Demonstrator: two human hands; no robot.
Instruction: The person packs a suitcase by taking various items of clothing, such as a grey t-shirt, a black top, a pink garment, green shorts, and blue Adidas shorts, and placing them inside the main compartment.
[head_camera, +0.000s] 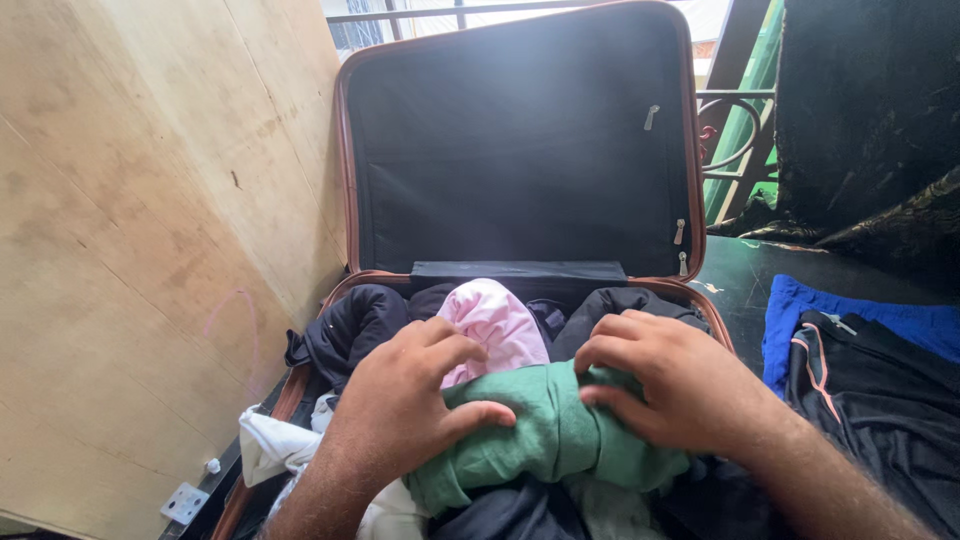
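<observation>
An open suitcase (345, 200) with a brown rim and dark lining stands before me, its lid upright. It is filled with clothes. A rolled green garment (545, 440) lies on top near the front. My left hand (400, 400) grips its left part, fingers curled over it. On its right part rests my right hand (670, 380), pressing down with bent fingers. A pink garment (495, 320) sits just behind the green one. Dark clothes (350, 325) fill the back left corner. White cloth (270, 445) spills over the suitcase's left edge.
A plywood wall (150, 220) stands close on the left. To the right lie a blue cloth (860, 315) and a black garment with pink trim (880, 400) on a dark surface. A metal railing (735, 140) and dark patterned fabric (870, 120) are behind.
</observation>
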